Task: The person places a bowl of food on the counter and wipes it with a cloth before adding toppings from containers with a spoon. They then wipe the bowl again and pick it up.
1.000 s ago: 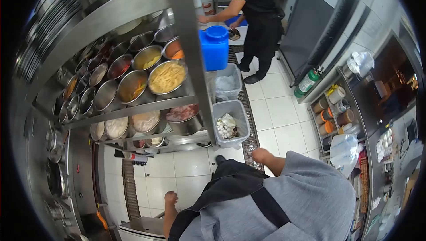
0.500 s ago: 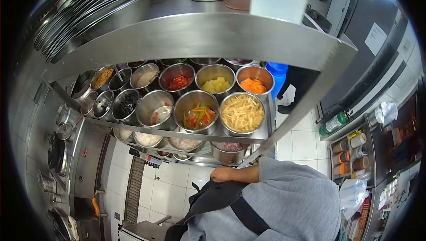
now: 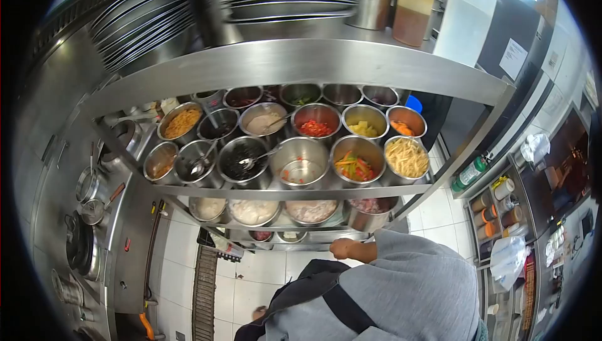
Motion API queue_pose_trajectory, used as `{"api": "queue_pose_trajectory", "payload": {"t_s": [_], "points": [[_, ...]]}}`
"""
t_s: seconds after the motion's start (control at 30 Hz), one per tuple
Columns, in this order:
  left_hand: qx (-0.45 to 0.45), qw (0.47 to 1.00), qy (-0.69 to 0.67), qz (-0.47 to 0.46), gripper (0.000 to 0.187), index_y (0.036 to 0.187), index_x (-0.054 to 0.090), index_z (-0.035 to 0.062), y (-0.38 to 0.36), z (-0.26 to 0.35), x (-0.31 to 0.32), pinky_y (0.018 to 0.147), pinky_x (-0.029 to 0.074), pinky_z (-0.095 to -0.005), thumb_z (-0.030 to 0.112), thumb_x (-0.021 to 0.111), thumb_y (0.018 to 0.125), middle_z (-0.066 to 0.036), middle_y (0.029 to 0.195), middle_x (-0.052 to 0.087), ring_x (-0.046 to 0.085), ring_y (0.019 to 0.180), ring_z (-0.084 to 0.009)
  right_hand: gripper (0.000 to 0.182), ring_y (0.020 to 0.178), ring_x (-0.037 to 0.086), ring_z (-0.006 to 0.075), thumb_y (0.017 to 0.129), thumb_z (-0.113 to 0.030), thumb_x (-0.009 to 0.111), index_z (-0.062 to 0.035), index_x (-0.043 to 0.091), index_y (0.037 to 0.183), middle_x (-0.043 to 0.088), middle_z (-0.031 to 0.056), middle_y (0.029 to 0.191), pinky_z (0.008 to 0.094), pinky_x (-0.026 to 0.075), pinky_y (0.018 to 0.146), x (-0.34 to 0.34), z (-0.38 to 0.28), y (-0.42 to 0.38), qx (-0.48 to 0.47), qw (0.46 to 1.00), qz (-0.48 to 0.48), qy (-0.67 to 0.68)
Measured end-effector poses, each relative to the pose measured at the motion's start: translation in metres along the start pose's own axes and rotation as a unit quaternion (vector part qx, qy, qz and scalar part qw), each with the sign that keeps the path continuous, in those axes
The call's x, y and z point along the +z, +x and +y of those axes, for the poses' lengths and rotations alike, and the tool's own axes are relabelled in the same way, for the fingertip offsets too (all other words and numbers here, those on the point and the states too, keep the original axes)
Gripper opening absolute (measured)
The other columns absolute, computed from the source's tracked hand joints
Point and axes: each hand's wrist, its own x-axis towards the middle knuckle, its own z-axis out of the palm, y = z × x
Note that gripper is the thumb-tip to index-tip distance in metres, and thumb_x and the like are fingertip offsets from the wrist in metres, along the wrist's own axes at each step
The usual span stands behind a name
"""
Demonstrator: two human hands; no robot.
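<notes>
Since the earlier frame my view has swung along the tall stainless-steel rack [image 3: 301,65], so more of its left end shows, and my right hand [image 3: 346,250] sits a little farther left along its front. It hangs low and bare by the lower shelf; its fingers look curled inward, but my palm is hidden, so I cannot tell whether it holds anything. Only a small part of my left hand [image 3: 259,312] shows beside my black cloth apron [image 3: 295,287], and I cannot tell its grip either.

Nearest my right hand, on the lower shelf, are a round steel bowl of pale pinkish meat [image 3: 310,210] and, to its right, a deep steel pail of dark red meat [image 3: 370,220]. Above them stand a round steel tub of pale yellow strips [image 3: 407,157], one of red, yellow and green strips [image 3: 354,166], and one with only a few red bits [image 3: 301,168].

To move well here, I judge, I should keep my elbow tucked and my loose grey sleeve [image 3: 404,253] off the rack's edges. A metal spoon [image 3: 266,154] leans out of a round steel tub of black pieces [image 3: 241,151], so a sideways sweep at that height could catch it; coming straight down, slowly, seems safer.
</notes>
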Motion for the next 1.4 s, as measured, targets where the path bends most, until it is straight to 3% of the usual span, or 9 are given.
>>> {"api": "queue_pose_trajectory", "payload": {"t_s": [0.1,0.2,0.37,0.5,0.57,0.83,0.93,1.07,1.4], "points": [[0.125,0.970,0.205,-0.047,0.014,0.081,0.070,0.0100,0.008,-0.068,-0.052,0.077,0.050,-0.0305,0.018,0.068,0.070,-0.004,0.076,0.067,0.065,0.073,-0.0174,0.026,0.089,0.063,0.0374,0.074,-0.017,0.052,-0.0028,0.069,0.087,0.066,0.0205,0.091,0.0465,0.050,0.078,-0.017,-0.053,0.010,-0.011,1.000,0.014,0.003],[-0.223,0.962,-0.154,0.041,0.021,0.074,0.070,0.0038,-0.101,-0.110,-0.072,0.067,0.051,-0.0380,0.023,0.062,0.073,-0.011,0.081,0.069,0.065,0.075,-0.0216,0.027,0.085,0.063,0.0371,0.076,-0.022,0.052,-0.0034,0.068,0.086,0.065,0.0214,0.087,0.0473,0.050,0.076,-0.007,-0.098,0.063,-0.039,0.999,0.031,-0.011],[-0.364,0.924,0.081,-0.086,0.028,0.081,0.070,0.0054,-0.084,-0.112,-0.154,0.081,0.049,-0.0412,0.026,0.053,0.071,-0.017,0.095,0.067,0.063,0.091,-0.0312,0.025,0.084,0.063,0.0379,0.080,-0.023,0.057,-0.0008,0.067,0.085,0.065,0.0201,0.084,0.0429,0.049,0.076,-0.019,-0.167,0.095,-0.112,0.982,0.113,0.101],[-0.453,0.866,-0.210,-0.035,0.024,0.070,0.068,0.0028,-0.105,-0.100,-0.154,0.059,0.054,-0.0396,0.021,0.053,0.073,-0.015,0.074,0.067,0.066,0.061,-0.0271,0.021,0.080,0.061,0.0403,0.080,-0.015,0.052,0.0002,0.066,0.081,0.063,0.0216,0.083,0.0473,0.048,0.074,-0.019,-0.194,0.113,-0.182,0.983,0.016,0.006],[-0.230,0.959,-0.166,-0.004,0.024,0.072,0.068,0.0034,-0.096,-0.157,-0.104,0.048,0.053,-0.0381,0.023,0.055,0.076,-0.013,0.069,0.066,0.064,0.054,-0.0247,0.024,0.079,0.061,0.0409,0.079,-0.018,0.052,0.0019,0.066,0.079,0.063,0.0230,0.081,0.0485,0.047,0.072,-0.026,-0.203,0.128,-0.178,0.981,-0.057,-0.040],[-0.480,0.733,-0.395,0.276,0.033,0.096,0.067,0.0032,-0.141,-0.138,-0.256,0.056,0.055,-0.0381,0.019,0.054,0.070,-0.018,0.085,0.065,0.065,0.072,-0.0264,0.023,0.079,0.063,0.0403,0.075,-0.017,0.054,0.0020,0.066,0.081,0.064,0.0233,0.079,0.0473,0.048,0.073,-0.038,-0.270,0.318,-0.276,0.942,-0.113,-0.152],[-0.461,0.846,-0.090,0.252,0.031,0.078,0.067,0.0026,-0.188,-0.240,-0.195,0.078,0.049,-0.0453,0.028,0.053,0.070,-0.021,0.087,0.065,0.062,0.085,-0.0368,0.022,0.079,0.064,0.0394,0.073,-0.016,0.054,0.0019,0.066,0.078,0.064,0.0226,0.078,0.0466,0.049,0.072,-0.066,-0.364,0.385,-0.292,0.940,-0.080,-0.156],[-0.680,0.698,-0.222,-0.017,0.035,0.088,0.071,0.0080,-0.282,-0.256,-0.104,0.083,0.049,-0.0403,0.034,0.049,0.079,-0.016,0.100,0.066,0.063,0.095,-0.0303,0.019,0.069,0.065,0.0353,0.072,-0.019,0.056,-0.0042,0.066,0.067,0.064,0.0193,0.069,0.0435,0.052,0.066,-0.087,-0.503,0.499,-0.443,0.877,0.048,-0.181],[-0.730,0.436,-0.403,0.339,0.036,0.097,0.068,0.0043,-0.276,-0.144,-0.150,0.072,0.053,-0.0373,0.023,0.059,0.067,-0.017,0.093,0.067,0.066,0.082,-0.0305,0.022,0.087,0.061,0.0382,0.075,-0.015,0.051,-0.0021,0.068,0.080,0.064,0.0217,0.089,0.0442,0.049,0.083,-0.085,-0.859,0.578,-0.490,0.824,-0.010,-0.284]]}}
